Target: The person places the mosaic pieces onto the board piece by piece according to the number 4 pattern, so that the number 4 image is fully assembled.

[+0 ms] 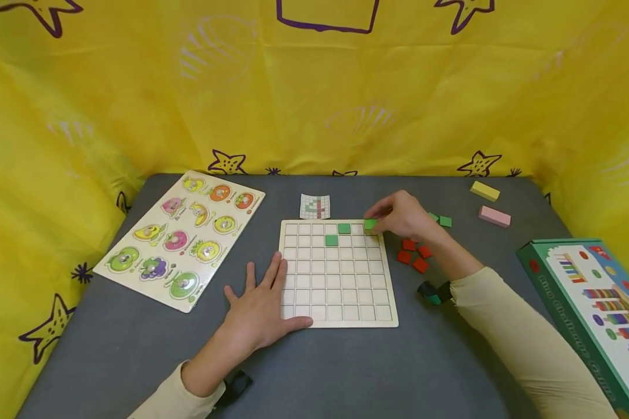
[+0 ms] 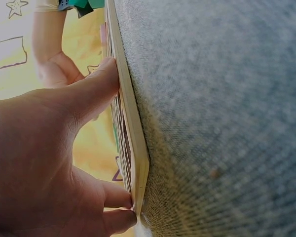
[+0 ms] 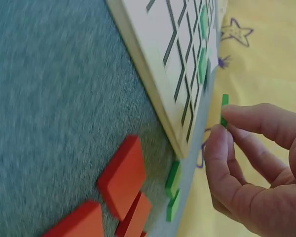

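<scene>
A pale wooden grid board (image 1: 340,302) lies mid-table with two green tiles (image 1: 344,228) (image 1: 332,240) set in its far rows. My right hand (image 1: 400,216) pinches a third green tile (image 1: 370,224) between thumb and fingers, just above the board's far right corner; the right wrist view shows that green tile (image 3: 224,109) held clear of the grid board (image 3: 153,69). My left hand (image 1: 262,305) lies flat with straight fingers on the board's near left corner, its thumb (image 2: 96,89) against the grid board's edge (image 2: 133,133).
Red tiles (image 1: 414,255) and green tiles (image 1: 442,221) lie right of the board. A pattern card (image 1: 315,206) sits behind it. A fruit peg puzzle (image 1: 183,235) lies far left, yellow (image 1: 484,191) and pink (image 1: 495,216) blocks far right, a green game box (image 1: 592,314) at right.
</scene>
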Demonstrator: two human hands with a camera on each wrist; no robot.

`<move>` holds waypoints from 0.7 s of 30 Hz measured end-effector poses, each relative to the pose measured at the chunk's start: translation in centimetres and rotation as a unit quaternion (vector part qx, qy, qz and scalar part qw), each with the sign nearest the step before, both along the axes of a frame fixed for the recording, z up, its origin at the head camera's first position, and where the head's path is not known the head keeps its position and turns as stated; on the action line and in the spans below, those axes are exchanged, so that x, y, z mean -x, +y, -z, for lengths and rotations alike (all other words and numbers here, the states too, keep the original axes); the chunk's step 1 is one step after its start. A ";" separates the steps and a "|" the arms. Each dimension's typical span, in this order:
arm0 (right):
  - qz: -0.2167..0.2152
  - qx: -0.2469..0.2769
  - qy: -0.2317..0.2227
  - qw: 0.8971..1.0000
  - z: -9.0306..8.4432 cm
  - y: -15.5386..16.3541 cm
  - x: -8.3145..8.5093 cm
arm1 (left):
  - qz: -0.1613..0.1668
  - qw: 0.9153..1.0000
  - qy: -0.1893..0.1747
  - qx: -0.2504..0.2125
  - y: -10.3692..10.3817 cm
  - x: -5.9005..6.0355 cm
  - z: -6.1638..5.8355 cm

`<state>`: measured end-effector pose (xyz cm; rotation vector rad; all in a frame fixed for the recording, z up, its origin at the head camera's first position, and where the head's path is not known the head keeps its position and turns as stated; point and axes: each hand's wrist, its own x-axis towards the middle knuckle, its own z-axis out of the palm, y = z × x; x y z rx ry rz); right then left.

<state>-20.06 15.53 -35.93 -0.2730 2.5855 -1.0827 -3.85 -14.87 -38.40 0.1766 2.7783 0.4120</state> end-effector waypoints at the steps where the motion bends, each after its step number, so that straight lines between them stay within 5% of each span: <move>1: -0.002 0.004 -0.002 1.000 0.0 -0.2 -0.1 | 0.000 1.000 -0.001 0.001 0.0 0.0 0.0; 21: -0.049 0.063 -0.031 0.996 0.7 -4.6 -1.5 | 0.000 1.000 -0.002 0.006 0.0 0.1 -0.1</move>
